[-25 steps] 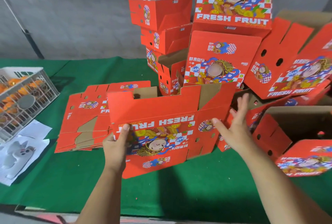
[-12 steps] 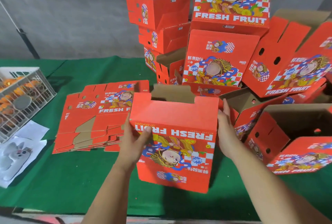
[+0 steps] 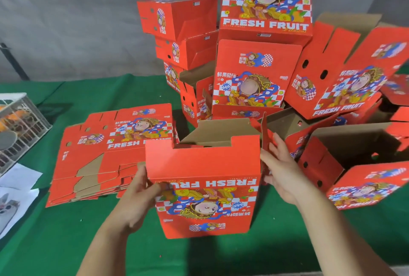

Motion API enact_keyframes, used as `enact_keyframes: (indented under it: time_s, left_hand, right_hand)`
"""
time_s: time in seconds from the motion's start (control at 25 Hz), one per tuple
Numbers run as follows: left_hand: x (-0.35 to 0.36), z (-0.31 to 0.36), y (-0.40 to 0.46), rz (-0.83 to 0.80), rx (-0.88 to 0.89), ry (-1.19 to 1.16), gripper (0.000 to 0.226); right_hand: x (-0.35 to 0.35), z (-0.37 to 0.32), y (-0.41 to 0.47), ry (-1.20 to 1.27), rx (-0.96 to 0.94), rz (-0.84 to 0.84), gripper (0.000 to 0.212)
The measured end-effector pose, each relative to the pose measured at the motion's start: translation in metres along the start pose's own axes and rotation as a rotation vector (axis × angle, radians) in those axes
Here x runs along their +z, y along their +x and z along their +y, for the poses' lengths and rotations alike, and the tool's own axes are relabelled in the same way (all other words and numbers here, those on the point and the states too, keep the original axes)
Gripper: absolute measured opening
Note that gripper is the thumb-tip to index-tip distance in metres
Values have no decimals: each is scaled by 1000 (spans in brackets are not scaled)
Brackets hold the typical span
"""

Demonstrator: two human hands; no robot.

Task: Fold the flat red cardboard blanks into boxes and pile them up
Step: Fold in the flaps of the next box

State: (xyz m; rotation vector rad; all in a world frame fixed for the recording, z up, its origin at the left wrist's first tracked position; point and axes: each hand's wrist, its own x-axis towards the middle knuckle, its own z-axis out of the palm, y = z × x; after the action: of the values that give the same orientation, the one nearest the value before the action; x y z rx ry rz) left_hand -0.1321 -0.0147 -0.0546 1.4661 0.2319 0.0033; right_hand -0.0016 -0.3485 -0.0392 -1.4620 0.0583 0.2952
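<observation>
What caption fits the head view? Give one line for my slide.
Both hands, left and right, square up a half-folded red box beside the stack of flat blanks.

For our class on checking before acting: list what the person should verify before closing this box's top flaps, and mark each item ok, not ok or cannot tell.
1. Box opened into a square tube, print upside down to the wearer: ok.
2. Left hand grips the box's left edge: ok.
3. Right hand rests open against the right side flap: ok.
4. Top flaps folded in: not ok, the brown inside is open.
5. Bottom locked: cannot tell, hidden.
6. Flat blanks on the green table are apart from the box: ok.
</observation>
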Motion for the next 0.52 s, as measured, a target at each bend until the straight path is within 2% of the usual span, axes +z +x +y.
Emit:
enact_keyframes:
  time_s: [0.12, 0.16, 0.24, 0.32, 0.36, 0.4, 0.52]
  left_hand:
    - [14, 10, 12, 55, 60, 108, 39]
    - [19, 11, 13, 116, 77, 168, 43]
    - [22, 11, 12, 178, 87, 304, 49]
    - [22, 17, 8, 81, 74, 425, 33]
    - [26, 22, 8, 28, 54, 421, 22]
    - [29, 26, 18, 42, 17, 423, 27]
    - [32, 32, 44, 303, -126, 300, 46]
  right_hand:
    - [5, 1, 1, -38, -97, 78, 56]
    - [4, 4, 0, -81, -128, 99, 51]
    - [0, 12, -3, -153, -158, 139, 53]
    - [-7, 20, -8, -184, -162, 187, 57]
    - [-9, 23, -10, -198, -171, 204, 52]
    - [-10, 24, -11, -220, -185, 219, 45]
    - [-7, 18, -15, -267, -241, 276, 40]
